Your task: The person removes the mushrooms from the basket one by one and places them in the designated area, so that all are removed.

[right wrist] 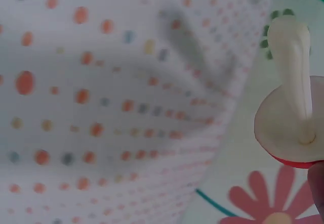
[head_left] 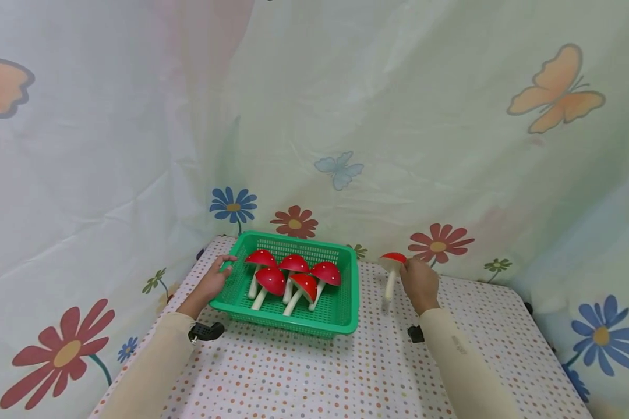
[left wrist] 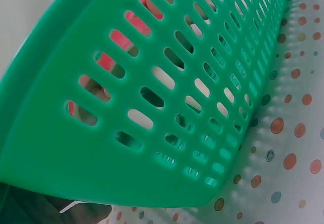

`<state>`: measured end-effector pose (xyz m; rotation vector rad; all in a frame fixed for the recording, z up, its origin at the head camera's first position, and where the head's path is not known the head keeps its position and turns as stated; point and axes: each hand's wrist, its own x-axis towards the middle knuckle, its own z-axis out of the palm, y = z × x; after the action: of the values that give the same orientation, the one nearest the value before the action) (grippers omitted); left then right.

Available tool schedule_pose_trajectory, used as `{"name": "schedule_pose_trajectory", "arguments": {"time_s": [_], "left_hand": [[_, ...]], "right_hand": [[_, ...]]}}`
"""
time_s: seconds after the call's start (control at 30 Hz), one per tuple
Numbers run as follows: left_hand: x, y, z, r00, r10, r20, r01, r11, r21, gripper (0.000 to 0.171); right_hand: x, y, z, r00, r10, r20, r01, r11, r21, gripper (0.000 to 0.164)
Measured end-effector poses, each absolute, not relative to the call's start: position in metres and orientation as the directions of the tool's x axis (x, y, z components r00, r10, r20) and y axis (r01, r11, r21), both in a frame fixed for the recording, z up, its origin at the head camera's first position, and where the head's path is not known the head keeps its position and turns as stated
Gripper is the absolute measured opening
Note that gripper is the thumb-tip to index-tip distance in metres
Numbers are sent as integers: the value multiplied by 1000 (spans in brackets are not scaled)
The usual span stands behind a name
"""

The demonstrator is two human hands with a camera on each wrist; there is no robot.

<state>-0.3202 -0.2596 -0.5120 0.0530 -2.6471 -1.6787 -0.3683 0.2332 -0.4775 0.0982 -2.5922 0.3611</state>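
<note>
A toy mushroom [head_left: 391,282] with a red cap and a white stem hangs above the table, right of the green basket [head_left: 353,291]. My right hand [head_left: 420,284] pinches it at the edge of the cap, stem downward. In the right wrist view, the pale underside and stem of the mushroom [right wrist: 298,82] show, with a fingertip at the cap's edge. My left hand [head_left: 212,284] grips the basket's left rim. Several red-capped mushrooms [head_left: 270,280] with white dots lie inside. The left wrist view shows the slotted basket wall [left wrist: 167,102], with part of the left hand [left wrist: 81,211] below it.
A table with a dotted cover [head_left: 293,372] lies under the basket. Behind and beside it hangs a pale cloth [head_left: 424,145] printed with flowers and butterflies. Dark wrist devices [head_left: 206,331] sit at both sleeves.
</note>
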Motion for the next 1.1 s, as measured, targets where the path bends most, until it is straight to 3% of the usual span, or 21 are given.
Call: {"name": "schedule_pose_trajectory", "arguments": {"time_s": [0.17,0.43,0.63,0.9,1.1], "left_hand": [[-319,-257,-512,-999,-35,-7,-21,429,903,33],[-319,-258,-513,-999,-33,-7,-20,436,900,33],[-320,-261,-515,-999,-31,24,7,457,889,32],[-318,-261,-509,-1000,-27,-9,-19,429,903,33],[-318,-260,-509,-1000,-25,-9,-19,432,901,33]], "right_hand": [[-363,237,-504,-887,-16,462,-130,967,-217,38],[-357,224,-512,-923,-59,379,-117,984,-133,16],[-347,224,-505,-940,-46,338,-110,979,-173,21],[-332,221,-483,-917,14,400,-107,955,-278,30],[-319,193,-463,-871,-27,491,-214,920,-329,26]]}}
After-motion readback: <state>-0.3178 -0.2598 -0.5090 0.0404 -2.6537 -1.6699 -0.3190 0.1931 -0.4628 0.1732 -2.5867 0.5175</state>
